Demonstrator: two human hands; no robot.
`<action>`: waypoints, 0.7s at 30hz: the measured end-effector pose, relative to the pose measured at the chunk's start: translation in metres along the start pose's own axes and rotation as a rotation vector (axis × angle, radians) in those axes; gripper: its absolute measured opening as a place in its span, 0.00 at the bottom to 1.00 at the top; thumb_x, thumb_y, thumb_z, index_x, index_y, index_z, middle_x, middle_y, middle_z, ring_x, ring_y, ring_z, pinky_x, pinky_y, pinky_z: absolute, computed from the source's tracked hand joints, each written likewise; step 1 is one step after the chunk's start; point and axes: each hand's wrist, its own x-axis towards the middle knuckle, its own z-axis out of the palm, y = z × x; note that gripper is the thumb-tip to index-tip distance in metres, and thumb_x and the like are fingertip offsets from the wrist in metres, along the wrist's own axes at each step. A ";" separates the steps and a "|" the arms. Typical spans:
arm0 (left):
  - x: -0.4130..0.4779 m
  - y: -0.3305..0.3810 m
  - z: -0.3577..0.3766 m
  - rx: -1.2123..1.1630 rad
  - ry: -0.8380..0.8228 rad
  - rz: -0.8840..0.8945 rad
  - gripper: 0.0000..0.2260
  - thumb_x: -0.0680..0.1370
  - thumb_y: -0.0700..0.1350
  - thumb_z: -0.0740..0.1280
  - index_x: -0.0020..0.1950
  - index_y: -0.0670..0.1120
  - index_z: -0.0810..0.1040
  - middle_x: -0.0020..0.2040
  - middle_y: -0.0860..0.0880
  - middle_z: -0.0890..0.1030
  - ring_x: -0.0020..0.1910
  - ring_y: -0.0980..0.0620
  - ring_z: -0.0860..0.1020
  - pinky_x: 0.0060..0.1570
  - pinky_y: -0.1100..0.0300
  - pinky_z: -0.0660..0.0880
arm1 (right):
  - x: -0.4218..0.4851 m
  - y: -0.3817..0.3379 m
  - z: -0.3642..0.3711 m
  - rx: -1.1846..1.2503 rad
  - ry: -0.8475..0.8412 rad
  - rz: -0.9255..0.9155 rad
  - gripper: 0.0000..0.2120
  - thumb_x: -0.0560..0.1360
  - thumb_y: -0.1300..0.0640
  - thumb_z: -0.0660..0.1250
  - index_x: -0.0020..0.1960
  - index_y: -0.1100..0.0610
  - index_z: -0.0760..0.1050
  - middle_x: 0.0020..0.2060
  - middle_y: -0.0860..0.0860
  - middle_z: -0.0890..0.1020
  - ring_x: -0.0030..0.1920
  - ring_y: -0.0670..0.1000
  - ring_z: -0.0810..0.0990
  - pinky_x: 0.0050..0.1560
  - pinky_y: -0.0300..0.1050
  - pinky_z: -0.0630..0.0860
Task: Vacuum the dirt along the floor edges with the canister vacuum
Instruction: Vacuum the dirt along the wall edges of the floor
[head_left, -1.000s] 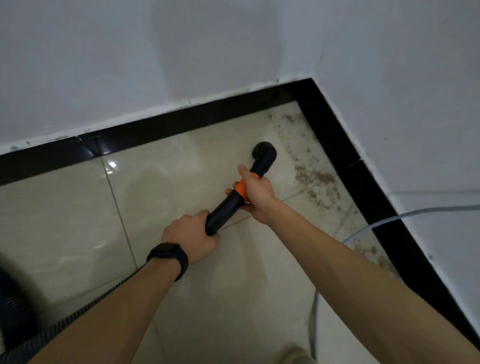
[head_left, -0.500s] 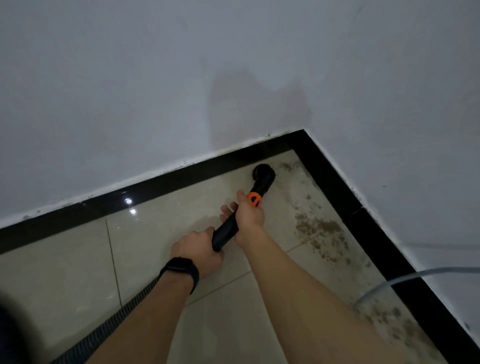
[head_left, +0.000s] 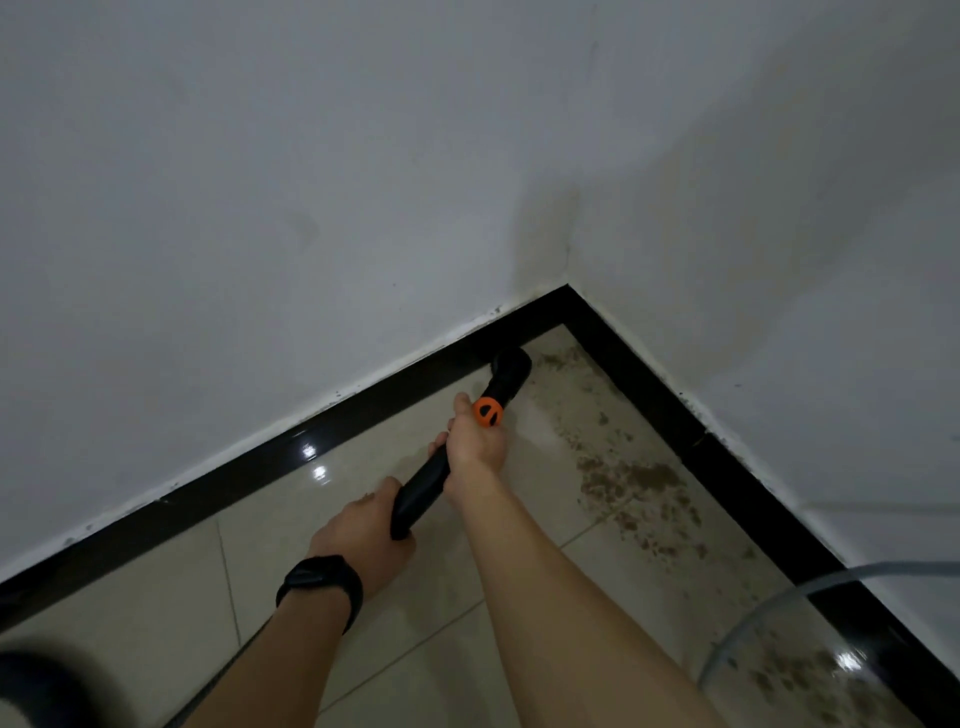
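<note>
Observed: the vacuum wand (head_left: 423, 486) has advanced toward the corner since a second ago. Its round nozzle (head_left: 511, 366), earlier out on the open tile clear of the wall, now sits against the black skirting (head_left: 363, 413) of the far wall, just short of the corner.

Grip: the right hand (head_left: 475, 444) is clenched round the wand directly behind the orange collar (head_left: 488, 411); the left hand (head_left: 358, 535), with a dark wristband (head_left: 319, 582), is clenched round the wand's rear end, nearer the body than the right grip. Both holds appear unchanged.

Dirt: the brown dirt patch (head_left: 631, 480) lies to the right of the forward grip, along the right-hand skirting, and looks no smaller than before. A lighter scatter begins immediately right of the nozzle.

Assessment: the far-wall edge is now being addressed; the heaviest soiling is untouched. The next pass probably needs the nozzle drawn rightward out of the corner. A pale cable (head_left: 779, 603) crosses the floor well behind the right grip and may snag.
</note>
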 end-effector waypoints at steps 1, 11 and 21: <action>0.002 -0.002 0.000 0.006 0.004 0.015 0.10 0.75 0.52 0.65 0.50 0.57 0.64 0.40 0.56 0.74 0.37 0.55 0.75 0.39 0.57 0.77 | 0.003 0.000 0.001 0.013 0.005 -0.005 0.19 0.80 0.49 0.72 0.62 0.62 0.75 0.30 0.51 0.78 0.22 0.47 0.74 0.30 0.41 0.77; 0.036 -0.010 0.021 -0.083 0.038 0.181 0.10 0.76 0.55 0.63 0.54 0.57 0.65 0.44 0.55 0.71 0.42 0.53 0.75 0.39 0.57 0.74 | 0.035 -0.006 0.004 -0.011 0.097 -0.124 0.14 0.79 0.50 0.72 0.52 0.59 0.73 0.27 0.51 0.76 0.21 0.48 0.74 0.28 0.44 0.76; 0.073 -0.006 0.044 -0.184 0.011 0.311 0.16 0.77 0.55 0.62 0.62 0.55 0.64 0.53 0.52 0.74 0.46 0.51 0.73 0.39 0.58 0.73 | 0.043 -0.019 0.000 -0.151 0.194 -0.244 0.13 0.81 0.52 0.71 0.46 0.59 0.72 0.29 0.52 0.75 0.23 0.50 0.74 0.28 0.44 0.78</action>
